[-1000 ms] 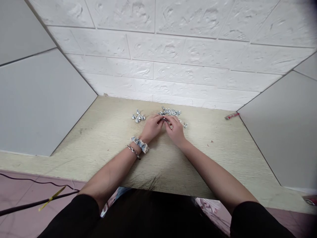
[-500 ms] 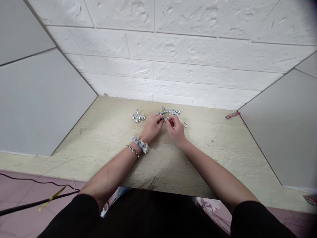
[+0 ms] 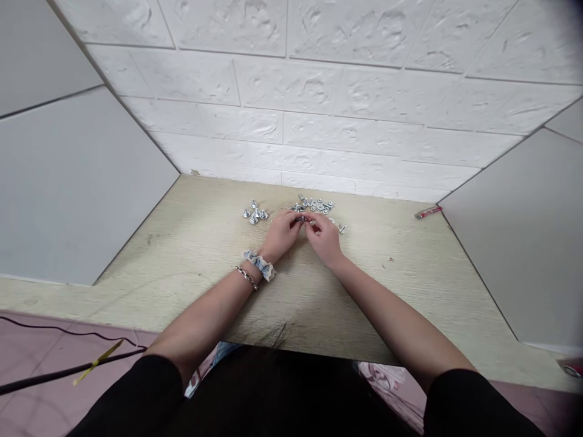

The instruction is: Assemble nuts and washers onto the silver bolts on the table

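My left hand (image 3: 281,233) and my right hand (image 3: 324,238) meet fingertip to fingertip just above the table. Between them is a small shiny metal bolt (image 3: 303,219), pinched from both sides and mostly covered by the fingers. Whether a nut or washer sits on it is too small to tell. Left of my left hand stands a group of several bolts (image 3: 254,213) with washers on them. Behind the hands lies a loose pile of bolts, nuts and washers (image 3: 319,207). One separate bolt (image 3: 342,230) rests right of my right hand.
The pale wooden table (image 3: 195,237) ends at a white brick-patterned wall (image 3: 328,133). Grey panels (image 3: 82,188) close it in on both sides. A red tool (image 3: 428,212) lies at the right edge. A black cable (image 3: 68,331) runs at the lower left.
The fingers of my right hand have closed in against my left fingertips, covering more of the small metal piece. The piles on the table have not moved.
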### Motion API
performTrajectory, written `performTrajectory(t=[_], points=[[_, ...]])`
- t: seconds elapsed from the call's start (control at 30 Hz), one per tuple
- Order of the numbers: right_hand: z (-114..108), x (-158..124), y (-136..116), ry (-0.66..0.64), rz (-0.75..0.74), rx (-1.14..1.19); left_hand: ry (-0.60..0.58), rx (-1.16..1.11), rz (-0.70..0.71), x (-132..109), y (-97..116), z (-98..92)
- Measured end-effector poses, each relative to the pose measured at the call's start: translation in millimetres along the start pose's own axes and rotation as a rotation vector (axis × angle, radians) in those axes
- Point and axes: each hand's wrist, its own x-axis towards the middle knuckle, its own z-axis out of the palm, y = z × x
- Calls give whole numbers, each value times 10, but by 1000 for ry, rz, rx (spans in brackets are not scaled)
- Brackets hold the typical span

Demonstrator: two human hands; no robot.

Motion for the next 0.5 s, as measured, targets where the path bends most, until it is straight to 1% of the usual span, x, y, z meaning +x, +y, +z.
performTrajectory(t=[0.13,0.2,0.33,0.4,0.5], points=[[2,1,3,-10,73,19,5,17,3,2,-15,9],[-4,0,-1,-9,96,-18,7,26,-10,6,-20,11],[-24,-2,-25,-26,53,-146,8,30,-24,9,-20,14],[-30,-6,-41,-44,48,-147,3,30,-24,5,-17,15],[-32,-14,-58,-33,59,-130,5,24,-23,-4,-12,16]])
